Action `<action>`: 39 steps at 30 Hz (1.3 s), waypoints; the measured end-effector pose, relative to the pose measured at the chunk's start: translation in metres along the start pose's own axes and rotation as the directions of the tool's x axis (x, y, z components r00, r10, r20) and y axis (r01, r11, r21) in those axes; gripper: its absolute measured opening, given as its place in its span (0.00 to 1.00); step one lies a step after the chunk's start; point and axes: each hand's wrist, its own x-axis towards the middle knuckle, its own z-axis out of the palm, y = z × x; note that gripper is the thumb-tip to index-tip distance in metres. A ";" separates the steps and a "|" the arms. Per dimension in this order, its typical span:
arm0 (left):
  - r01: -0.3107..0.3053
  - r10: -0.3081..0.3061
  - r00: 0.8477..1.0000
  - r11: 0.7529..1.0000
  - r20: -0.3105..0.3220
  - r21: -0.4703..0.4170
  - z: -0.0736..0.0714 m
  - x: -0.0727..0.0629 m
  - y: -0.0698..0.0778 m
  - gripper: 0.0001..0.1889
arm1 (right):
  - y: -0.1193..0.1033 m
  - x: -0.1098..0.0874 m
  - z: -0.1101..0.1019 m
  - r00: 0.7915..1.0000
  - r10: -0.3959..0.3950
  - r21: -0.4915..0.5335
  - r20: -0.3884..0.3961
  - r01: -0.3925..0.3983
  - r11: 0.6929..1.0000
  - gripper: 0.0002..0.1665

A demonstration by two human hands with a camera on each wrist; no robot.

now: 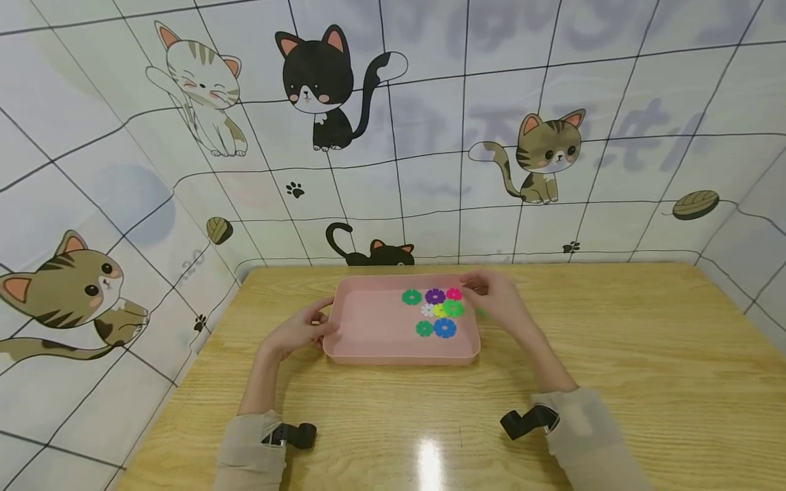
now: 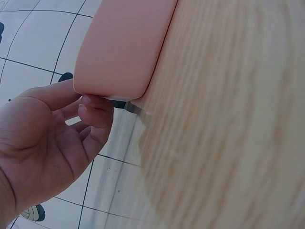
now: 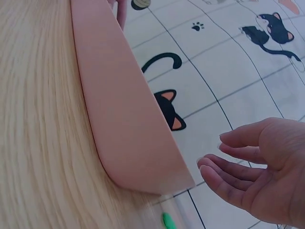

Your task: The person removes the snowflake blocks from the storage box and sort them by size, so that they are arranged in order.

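A pink rectangular tray [image 1: 368,324] lies on the table with several flower-shaped plastic discs in its right half. Among them are a purple disc [image 1: 434,296], a pink disc [image 1: 454,294], a blue disc [image 1: 445,328] and a light green disc [image 1: 453,308]. My left hand [image 1: 299,331] holds the tray by its left end, thumb and fingers at the rim. Over by the far right corner is my right hand [image 1: 496,300], its fingers loosely bent. In the right wrist view these fingers are apart from the tray wall [image 3: 114,95], and nothing shows between them.
A small green piece [image 1: 481,311] lies on the table just outside the tray's right side. The wooden table [image 1: 614,341] extends to the right and front. Behind it hangs a white gridded wall covering [image 1: 424,191] printed with cats.
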 end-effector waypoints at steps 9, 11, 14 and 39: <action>-0.010 0.010 1.000 1.000 0.000 0.007 0.000 0.000 0.002 0.35 | -0.016 0.002 0.030 0.996 0.008 0.011 0.087 -0.009 1.000 0.20; -0.014 0.013 1.000 1.000 0.004 0.003 0.000 0.000 0.002 0.35 | -0.016 0.003 0.036 0.995 0.018 -0.015 0.101 -0.016 1.000 0.21; -0.014 0.014 1.000 1.000 0.006 0.000 0.000 0.000 0.002 0.35 | -0.015 0.005 0.045 0.993 0.047 -0.069 0.109 -0.040 0.997 0.23; -0.006 0.006 1.000 1.000 -0.005 -0.010 -0.002 0.000 -0.002 0.36 | -0.002 0.017 0.071 0.993 0.101 -0.127 0.064 -0.092 0.988 0.25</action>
